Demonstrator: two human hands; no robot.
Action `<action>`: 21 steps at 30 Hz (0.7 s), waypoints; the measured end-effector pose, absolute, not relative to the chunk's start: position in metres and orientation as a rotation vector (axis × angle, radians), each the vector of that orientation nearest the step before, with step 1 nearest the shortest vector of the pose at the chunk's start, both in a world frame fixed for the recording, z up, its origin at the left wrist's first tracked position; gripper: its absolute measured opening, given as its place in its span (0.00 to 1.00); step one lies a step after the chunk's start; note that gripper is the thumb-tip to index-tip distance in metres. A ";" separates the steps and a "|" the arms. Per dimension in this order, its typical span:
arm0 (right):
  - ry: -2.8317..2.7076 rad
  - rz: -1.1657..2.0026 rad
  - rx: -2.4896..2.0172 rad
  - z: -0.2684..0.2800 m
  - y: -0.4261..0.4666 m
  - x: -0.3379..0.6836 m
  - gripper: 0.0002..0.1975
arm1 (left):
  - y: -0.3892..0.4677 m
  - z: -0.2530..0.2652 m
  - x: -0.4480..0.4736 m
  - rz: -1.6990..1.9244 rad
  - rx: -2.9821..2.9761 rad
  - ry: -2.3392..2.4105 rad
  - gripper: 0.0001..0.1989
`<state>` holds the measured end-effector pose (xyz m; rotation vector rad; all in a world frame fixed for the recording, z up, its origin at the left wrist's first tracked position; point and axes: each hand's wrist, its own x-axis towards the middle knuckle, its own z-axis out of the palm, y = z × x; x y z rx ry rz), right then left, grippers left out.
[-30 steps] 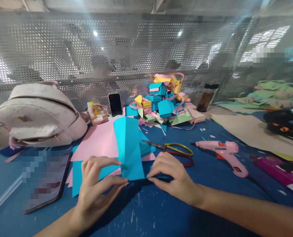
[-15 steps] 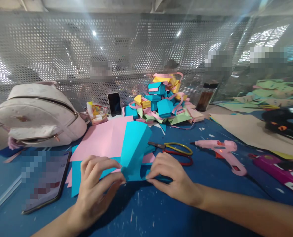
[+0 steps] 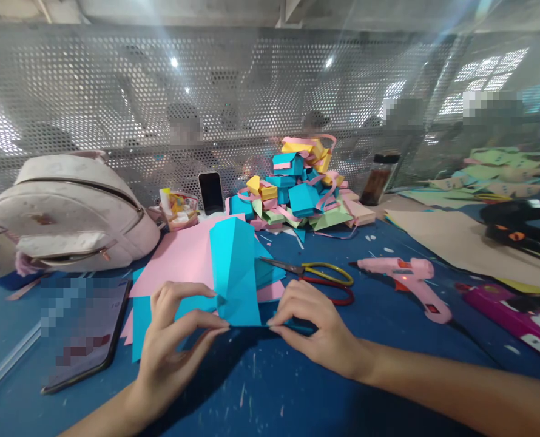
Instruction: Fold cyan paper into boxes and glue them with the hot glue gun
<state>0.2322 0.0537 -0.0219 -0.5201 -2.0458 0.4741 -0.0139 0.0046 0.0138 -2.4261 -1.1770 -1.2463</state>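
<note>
A folded piece of blue paper (image 3: 236, 270) stands upright between my hands, creased lengthwise. My left hand (image 3: 176, 340) pinches its lower left corner between thumb and fingers. With thumb and forefinger closed, my right hand (image 3: 313, 321) grips the paper's lower right edge, where a narrow folded strip runs under the palm. Behind the piece lie a pink sheet (image 3: 183, 252) and more blue paper (image 3: 145, 318). Scissors (image 3: 327, 273) with yellow and red handles lie just beyond my right hand, blades pointing left.
A pink glue gun (image 3: 409, 273) and a magenta power strip (image 3: 511, 315) lie to the right. Left are a tablet (image 3: 90, 334) and a white backpack (image 3: 74, 212). Small paper boxes (image 3: 304, 197) are heaped at the back, beside a dark bottle (image 3: 379, 179).
The upright blue paper has tilted left and straightened, its top edge shifting left. More of the scissors' blades shows. Both hands keep nearly the same place and grip.
</note>
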 end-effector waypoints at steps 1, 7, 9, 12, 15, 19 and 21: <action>-2.043 0.478 -0.522 -0.022 0.053 0.232 0.04 | 0.004 0.013 -0.014 -1.257 -2.441 -1.207 0.09; -2.016 0.510 -0.540 -0.024 0.055 0.233 0.04 | 0.007 0.011 -0.018 -1.348 -2.438 -1.263 0.10; -1.993 0.529 -0.554 -0.024 0.056 0.234 0.04 | 0.009 0.011 -0.020 -1.386 -2.412 -1.278 0.10; -1.979 0.546 -0.552 -0.024 0.057 0.234 0.04 | 0.010 0.012 -0.021 -1.389 -2.426 -1.257 0.10; -1.982 0.539 -0.538 -0.024 0.057 0.234 0.05 | 0.009 0.012 -0.021 -1.372 -2.459 -1.219 0.10; -1.985 0.532 -0.542 -0.025 0.057 0.234 0.05 | 0.008 0.011 -0.023 -1.320 -2.473 -1.203 0.11; -1.987 0.533 -0.546 -0.025 0.057 0.234 0.05 | 0.008 0.011 -0.024 -1.300 -2.483 -1.198 0.11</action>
